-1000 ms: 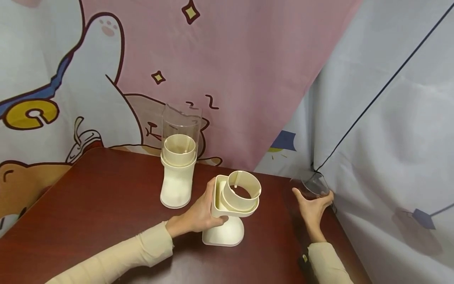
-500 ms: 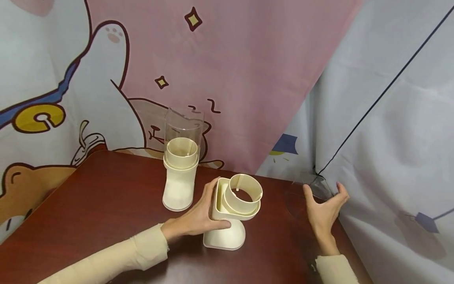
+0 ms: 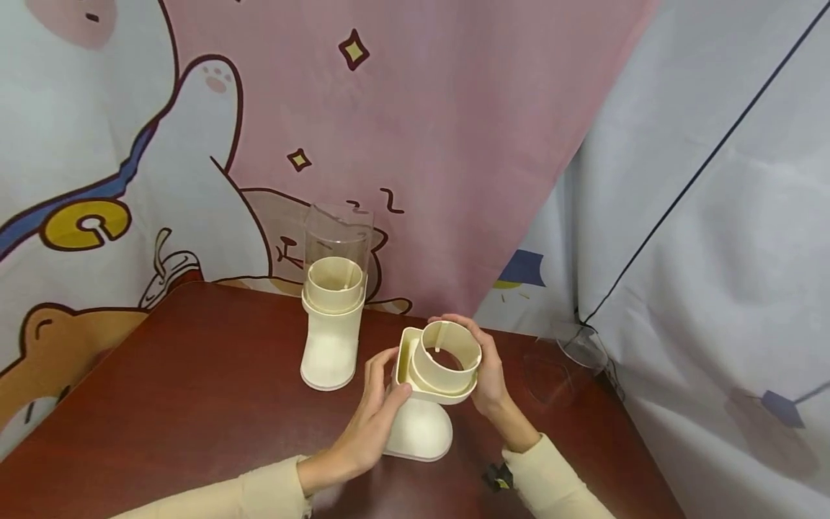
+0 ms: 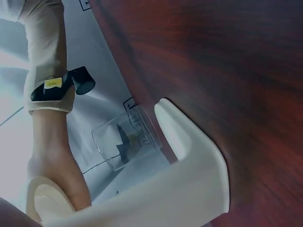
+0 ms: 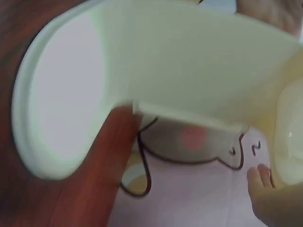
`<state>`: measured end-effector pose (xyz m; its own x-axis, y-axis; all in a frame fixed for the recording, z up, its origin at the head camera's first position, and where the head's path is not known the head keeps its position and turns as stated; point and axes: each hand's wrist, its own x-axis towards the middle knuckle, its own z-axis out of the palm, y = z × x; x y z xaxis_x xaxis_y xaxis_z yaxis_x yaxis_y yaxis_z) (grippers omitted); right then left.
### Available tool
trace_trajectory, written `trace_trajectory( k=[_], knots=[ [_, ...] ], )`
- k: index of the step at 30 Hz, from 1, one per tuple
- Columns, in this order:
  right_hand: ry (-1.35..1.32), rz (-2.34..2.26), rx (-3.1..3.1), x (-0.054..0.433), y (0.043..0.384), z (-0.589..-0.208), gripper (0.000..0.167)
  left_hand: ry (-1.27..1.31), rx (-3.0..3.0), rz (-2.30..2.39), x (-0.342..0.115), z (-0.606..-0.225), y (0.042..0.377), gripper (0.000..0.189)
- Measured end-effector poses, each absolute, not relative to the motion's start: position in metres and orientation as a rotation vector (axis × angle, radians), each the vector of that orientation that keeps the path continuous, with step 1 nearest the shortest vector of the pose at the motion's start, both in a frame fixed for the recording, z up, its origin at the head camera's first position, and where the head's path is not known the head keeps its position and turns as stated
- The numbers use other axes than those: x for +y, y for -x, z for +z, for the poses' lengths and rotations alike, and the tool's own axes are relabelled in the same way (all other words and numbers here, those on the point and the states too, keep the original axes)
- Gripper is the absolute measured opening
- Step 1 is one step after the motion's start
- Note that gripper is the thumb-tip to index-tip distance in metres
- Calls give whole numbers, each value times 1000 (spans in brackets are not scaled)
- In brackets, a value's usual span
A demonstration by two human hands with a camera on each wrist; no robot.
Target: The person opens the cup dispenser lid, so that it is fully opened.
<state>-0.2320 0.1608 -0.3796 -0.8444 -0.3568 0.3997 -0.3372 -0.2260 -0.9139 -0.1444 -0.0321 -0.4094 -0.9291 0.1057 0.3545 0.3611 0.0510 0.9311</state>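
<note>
A cream plastic dispenser base [image 3: 421, 432], with a foot below and a round collar on top, stands on the table between both hands. My left hand [image 3: 366, 429] holds its left side, thumb at the front rim. At the collar's right and back, my right hand [image 3: 486, 371] grips it with curled fingers. In the left wrist view the base [image 4: 189, 184] runs across the bottom, and the right hand [image 4: 59, 161] reaches its upper end. The right wrist view shows the base [image 5: 189, 61] close up, with a few fingertips [image 5: 260, 177] near the right edge.
A clear plastic cylinder [image 3: 558, 360] sits at the table's right, beside the grey curtain [image 3: 700, 252]. Behind to the left, a second cream base [image 3: 331, 353] carries a clear cylinder [image 3: 337, 231]. A patterned curtain [image 3: 441, 180] hangs along the dark red table's [image 3: 214, 389] back edge.
My right hand has let go of the clear cylinder at the right and moved left onto the dispenser base's collar. My left hand has shifted its hold on the base's left side.
</note>
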Motion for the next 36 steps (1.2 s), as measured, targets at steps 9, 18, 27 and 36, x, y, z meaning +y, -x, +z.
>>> trace_trajectory(
  k=[9,18,27,36],
  knots=[
    [507,-2433,2303,142,198,-382,53,477,-2040,-2050,-31,-411,185,47],
    [418,-2380,2530,133,164,-385,50,550,-1948,-1925,-22,-419,218,40],
    [437,-2204,2562,138,178,-378,53,320,-2008,-2099,-17,-392,170,60],
    [244,-2360,2465,151,186,-382,52,229,-1957,-2259,20,-383,184,62]
  ],
)
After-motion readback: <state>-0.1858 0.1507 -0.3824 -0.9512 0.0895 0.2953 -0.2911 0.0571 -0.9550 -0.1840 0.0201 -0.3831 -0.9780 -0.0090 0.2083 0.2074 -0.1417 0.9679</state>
